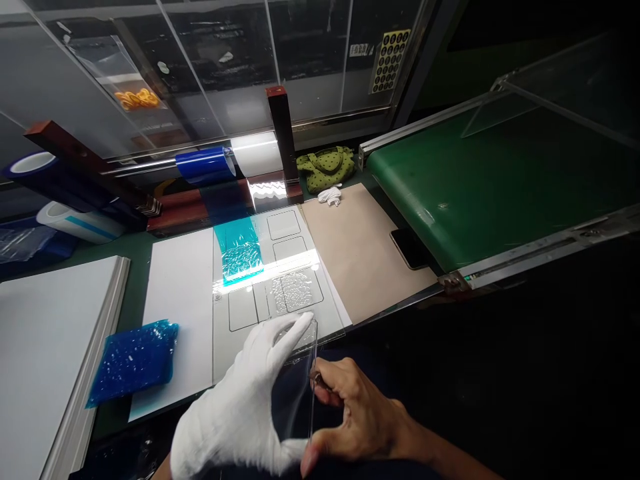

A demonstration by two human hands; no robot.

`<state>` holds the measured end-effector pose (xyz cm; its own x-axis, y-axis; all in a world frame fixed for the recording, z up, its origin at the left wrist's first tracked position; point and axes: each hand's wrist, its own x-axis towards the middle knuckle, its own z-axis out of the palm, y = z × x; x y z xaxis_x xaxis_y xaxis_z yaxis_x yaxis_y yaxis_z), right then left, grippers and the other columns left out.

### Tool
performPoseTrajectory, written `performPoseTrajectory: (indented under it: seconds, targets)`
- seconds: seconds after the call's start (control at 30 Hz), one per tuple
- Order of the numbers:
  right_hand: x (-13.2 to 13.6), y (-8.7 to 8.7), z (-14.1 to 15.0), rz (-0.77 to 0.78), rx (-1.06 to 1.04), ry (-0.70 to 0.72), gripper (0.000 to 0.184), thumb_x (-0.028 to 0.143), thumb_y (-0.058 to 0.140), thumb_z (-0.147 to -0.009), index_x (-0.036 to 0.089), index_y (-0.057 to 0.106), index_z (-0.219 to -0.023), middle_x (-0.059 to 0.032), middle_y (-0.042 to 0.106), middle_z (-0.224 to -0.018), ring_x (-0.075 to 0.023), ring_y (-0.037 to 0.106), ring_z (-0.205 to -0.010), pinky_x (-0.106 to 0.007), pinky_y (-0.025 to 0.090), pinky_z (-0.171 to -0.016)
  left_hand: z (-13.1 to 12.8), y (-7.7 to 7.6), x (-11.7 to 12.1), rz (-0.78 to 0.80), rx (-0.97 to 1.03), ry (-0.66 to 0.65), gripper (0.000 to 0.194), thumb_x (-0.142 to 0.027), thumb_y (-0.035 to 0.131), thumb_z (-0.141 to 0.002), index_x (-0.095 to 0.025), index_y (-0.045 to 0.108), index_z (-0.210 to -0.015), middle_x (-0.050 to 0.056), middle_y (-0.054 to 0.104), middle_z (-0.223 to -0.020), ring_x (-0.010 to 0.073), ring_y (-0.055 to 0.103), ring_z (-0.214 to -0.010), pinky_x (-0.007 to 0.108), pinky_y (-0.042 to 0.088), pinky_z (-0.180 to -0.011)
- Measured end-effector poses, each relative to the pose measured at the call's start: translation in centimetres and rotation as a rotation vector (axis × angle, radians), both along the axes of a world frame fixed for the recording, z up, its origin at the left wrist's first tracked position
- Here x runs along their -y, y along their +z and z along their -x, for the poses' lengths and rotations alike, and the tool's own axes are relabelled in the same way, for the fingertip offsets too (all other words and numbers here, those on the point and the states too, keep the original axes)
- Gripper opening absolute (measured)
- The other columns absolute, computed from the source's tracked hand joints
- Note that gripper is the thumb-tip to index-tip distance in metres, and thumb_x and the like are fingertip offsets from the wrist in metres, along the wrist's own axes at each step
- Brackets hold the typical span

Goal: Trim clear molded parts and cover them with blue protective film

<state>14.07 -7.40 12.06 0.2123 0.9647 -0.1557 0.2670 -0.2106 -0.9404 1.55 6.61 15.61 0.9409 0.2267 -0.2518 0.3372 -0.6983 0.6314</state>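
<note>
White-gloved left hand (pixel 235 400) spread wide, fingertips and thumb holding a thin clear flat panel (pixel 313 395), which I have on edge between both hands; bare right hand (pixel 367 413) half-curled against its other side, thumb and fingers parted, grip or mere touch I cannot tell from my end. Just ahead of the hands, on the green counter (pixel 136 280): grey board with black rectangular outlines (pixel 243 313), crinkled turquoise film (pixel 239 233) on it. Left of them, glossy dark-blue film pad (pixel 137 360); ahead of the right hand, tan paper sheet (pixel 360 267)
</note>
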Motion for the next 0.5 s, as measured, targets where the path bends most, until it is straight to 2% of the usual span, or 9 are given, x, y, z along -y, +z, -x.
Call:
performPoseTrajectory:
  seconds: [0.2, 0.33, 0.43, 0.5]
  targets:
    - [0.3, 0.0, 0.3, -0.004, -0.001, 0.028, 0.064, 0.078, 0.061, -0.056, 0.021, 0.034, -0.063, 0.0052, 0.040, -0.059, -0.0070, 0.032, -0.053, -0.020, 0.030, -0.047, 0.2, 0.2, -0.1, 0.009, 0.024, -0.017, 0.115, -0.066, 0.070, -0.054, -0.026, 0.012, -0.144, 0.014, 0.029, -0.138, 0.0350, 0.038, -0.126, 0.044, 0.043, -0.098]
    - [0.3, -0.4, 0.3, -0.049, -0.016, 0.012, 0.066, 0.082, 0.057, -0.054, 0.021, 0.032, -0.061, 0.0062, 0.036, -0.057, -0.0063, 0.029, -0.051, -0.020, 0.027, -0.045, 0.2, 0.2, 0.2, 0.013, 0.019, -0.021, 0.114, -0.061, 0.072, -0.054, -0.028, 0.012, -0.145, 0.013, 0.030, -0.138, 0.0345, 0.039, -0.126, 0.044, 0.043, -0.099]
    - [0.5, -0.7, 0.5, -0.098, 0.011, -0.054, 0.068, 0.083, 0.059, -0.050, 0.021, 0.033, -0.061, 0.0062, 0.037, -0.056, -0.0065, 0.029, -0.050, -0.020, 0.027, -0.044, 0.2, 0.2, 0.7, -0.018, 0.001, 0.014, 0.117, -0.054, 0.075, -0.052, -0.028, 0.009, -0.145, 0.012, 0.029, -0.140, 0.0351, 0.037, -0.127, 0.046, 0.042, -0.100]
    - [1.1, -0.9, 0.6, -0.202, 0.054, -0.167, 0.069, 0.082, 0.062, -0.046, 0.022, 0.030, -0.060, 0.0069, 0.034, -0.054, -0.0066, 0.027, -0.049, -0.021, 0.025, -0.043, 0.2, 0.1, 1.0, -0.054, 0.007, 0.039, 0.117, -0.052, 0.074, -0.053, -0.028, 0.007, -0.146, 0.012, 0.027, -0.141, 0.0355, 0.035, -0.128, 0.048, 0.041, -0.100]
